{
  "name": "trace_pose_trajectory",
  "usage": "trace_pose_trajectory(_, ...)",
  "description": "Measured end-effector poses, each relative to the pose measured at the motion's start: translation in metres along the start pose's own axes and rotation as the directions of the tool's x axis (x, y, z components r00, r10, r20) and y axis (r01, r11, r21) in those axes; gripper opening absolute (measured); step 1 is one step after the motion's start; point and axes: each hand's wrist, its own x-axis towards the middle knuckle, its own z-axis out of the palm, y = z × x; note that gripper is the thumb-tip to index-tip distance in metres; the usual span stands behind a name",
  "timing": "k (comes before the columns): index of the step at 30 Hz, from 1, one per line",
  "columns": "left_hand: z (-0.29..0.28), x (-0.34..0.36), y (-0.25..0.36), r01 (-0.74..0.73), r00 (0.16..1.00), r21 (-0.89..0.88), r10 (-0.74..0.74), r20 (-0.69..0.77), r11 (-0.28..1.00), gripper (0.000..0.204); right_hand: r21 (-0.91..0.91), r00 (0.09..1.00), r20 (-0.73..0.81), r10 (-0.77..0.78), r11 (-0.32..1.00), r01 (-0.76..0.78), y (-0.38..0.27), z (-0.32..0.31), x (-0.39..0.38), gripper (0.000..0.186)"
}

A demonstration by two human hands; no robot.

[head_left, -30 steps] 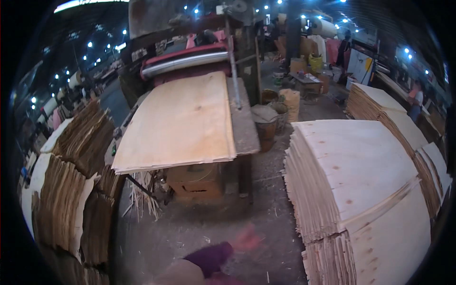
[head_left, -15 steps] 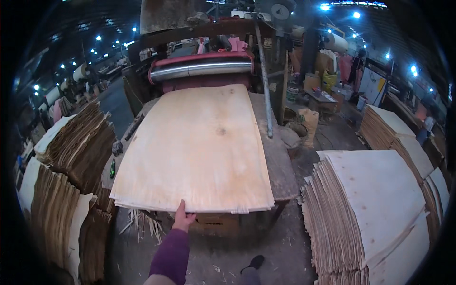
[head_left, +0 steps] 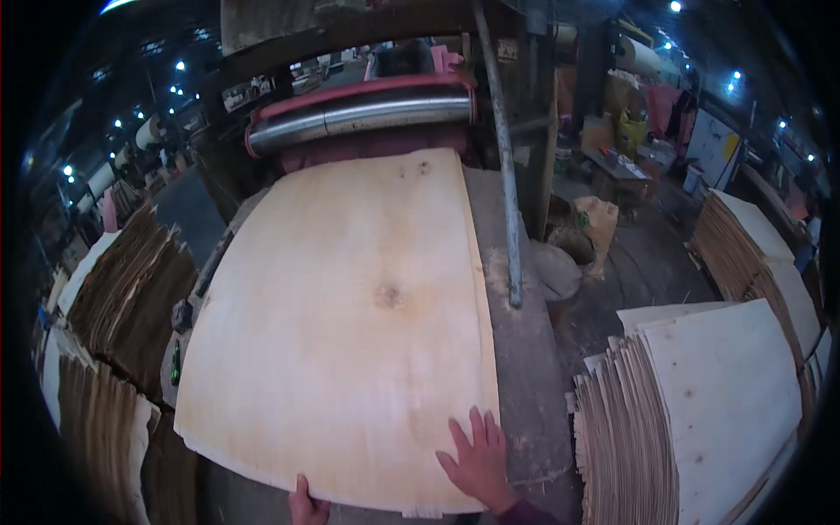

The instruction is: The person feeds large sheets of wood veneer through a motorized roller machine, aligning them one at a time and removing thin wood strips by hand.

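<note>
A large pale wood veneer sheet (head_left: 350, 315) lies flat on a grey machine table (head_left: 525, 367), its far end at a steel roller (head_left: 367, 114) in a red frame. My left hand (head_left: 306, 503) grips the sheet's near edge, fingers curled over it. My right hand (head_left: 479, 459) rests flat on the sheet's near right corner, fingers spread.
A tall stack of pale veneer sheets (head_left: 700, 411) stands to my right, with another stack (head_left: 757, 254) behind it. Darker wavy veneer stacks (head_left: 114, 332) line the left. A metal pole (head_left: 503, 157) rises beside the table. A sack (head_left: 599, 227) sits on the floor.
I have come closer to the table. My right hand has come up and landed flat on the sheet's near corner. My left hand now holds the near edge.
</note>
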Motion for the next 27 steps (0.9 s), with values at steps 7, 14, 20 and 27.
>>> trace_pose_trajectory(7,0.008,-0.013,0.011,0.096,0.994,0.156,-0.085,-0.071,0.983,0.032,0.046,0.994,0.105,0.016,0.999,-0.021,-0.006,-0.007,0.004,0.064)
trace_pose_trajectory(14,-0.005,-0.007,0.012,0.164,0.986,0.184,-0.155,-0.062,0.969,0.034,0.068,0.986,0.139,0.090,0.993,-0.100,-0.017,-0.015,0.005,0.063)
trace_pose_trajectory(20,-0.011,-0.009,0.032,0.356,0.924,0.179,-0.374,0.079,0.917,0.043,0.087,0.952,0.150,0.267,0.956,-0.281,-0.037,-0.008,-0.006,0.064)
trace_pose_trajectory(27,-0.013,0.000,0.110,0.445,0.895,-0.054,-0.443,0.048,0.894,0.061,0.054,0.745,0.217,0.631,0.754,-0.655,-0.035,-0.013,0.000,0.076)
